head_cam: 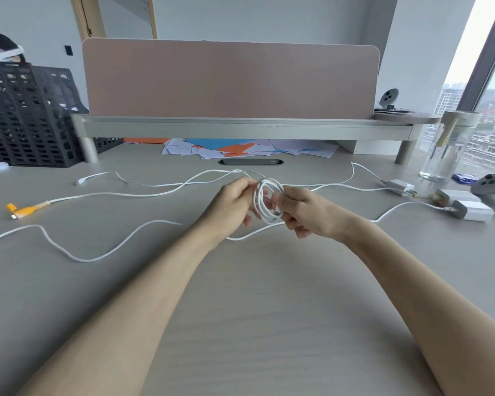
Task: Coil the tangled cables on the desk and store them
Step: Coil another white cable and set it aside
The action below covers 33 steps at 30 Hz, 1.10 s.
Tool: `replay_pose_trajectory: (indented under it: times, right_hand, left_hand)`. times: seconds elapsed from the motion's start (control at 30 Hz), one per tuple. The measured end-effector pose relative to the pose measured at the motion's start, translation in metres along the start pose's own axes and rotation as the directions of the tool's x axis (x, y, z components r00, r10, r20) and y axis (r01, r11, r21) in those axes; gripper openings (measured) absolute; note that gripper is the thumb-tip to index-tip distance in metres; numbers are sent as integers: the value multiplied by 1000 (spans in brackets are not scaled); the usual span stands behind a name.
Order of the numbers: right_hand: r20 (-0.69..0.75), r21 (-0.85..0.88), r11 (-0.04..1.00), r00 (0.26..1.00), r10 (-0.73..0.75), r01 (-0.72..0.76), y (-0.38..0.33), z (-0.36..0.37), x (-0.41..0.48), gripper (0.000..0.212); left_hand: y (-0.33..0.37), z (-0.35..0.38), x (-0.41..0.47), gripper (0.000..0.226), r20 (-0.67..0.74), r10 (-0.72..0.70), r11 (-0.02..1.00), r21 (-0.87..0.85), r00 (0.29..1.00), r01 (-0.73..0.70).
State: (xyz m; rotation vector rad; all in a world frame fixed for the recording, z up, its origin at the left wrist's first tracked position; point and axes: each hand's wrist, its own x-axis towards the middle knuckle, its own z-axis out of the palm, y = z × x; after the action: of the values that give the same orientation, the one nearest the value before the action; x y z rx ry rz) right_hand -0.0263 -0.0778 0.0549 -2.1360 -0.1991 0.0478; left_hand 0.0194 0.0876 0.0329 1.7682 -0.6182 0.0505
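A small coil of white cable [262, 202] hangs upright above the middle of the grey desk [240, 281]. My right hand [305, 212] grips the coil's right side with curled fingers. My left hand [235, 204] pinches the coil's left side near the top. A loose white cable [77, 257] snakes across the desk from the left edge toward the hands. Another white cable [143, 194] runs left to an orange-tipped multi-plug end [26, 209]. A third thin cable ends in a white plug [80, 182] at the left.
White chargers [473, 210] and adapters [400, 186] lie at the right, beside a grey game controller [492, 184] and a glass jar [449, 147]. A monitor riser [240, 125] spans the back with coloured papers [240, 150] under it. A black mesh organiser [26, 118] stands at the left.
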Motion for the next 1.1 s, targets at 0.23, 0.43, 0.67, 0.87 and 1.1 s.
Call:
replay_pose_trajectory:
  times: [0.23, 0.43, 0.67, 0.87, 1.1]
  right_hand:
    - [-94, -249, 968, 995, -40, 16, 2, -1, -2, 32]
    - [-124, -387, 922, 989, -78, 25, 5, -1, 1, 33]
    - [-136, -455, 889, 984, -116, 42, 9, -2, 3, 28]
    - [-95, -421, 904, 988, -121, 71, 8, -1, 3, 28]
    - [-104, -434, 899, 988, -116, 60, 14, 2, 8, 28]
  left_hand:
    - [5, 1, -1, 27, 16, -122, 950, -289, 992, 121]
    - [13, 8, -5, 24, 57, -171, 927, -331, 984, 180]
    - [16, 12, -6, 5, -13, -144, 984, -112, 990, 141]
    - [11, 6, -4, 10, -95, -148, 988, -54, 984, 144]
    - [11, 8, -4, 11, -97, -173, 979, -129, 980, 160]
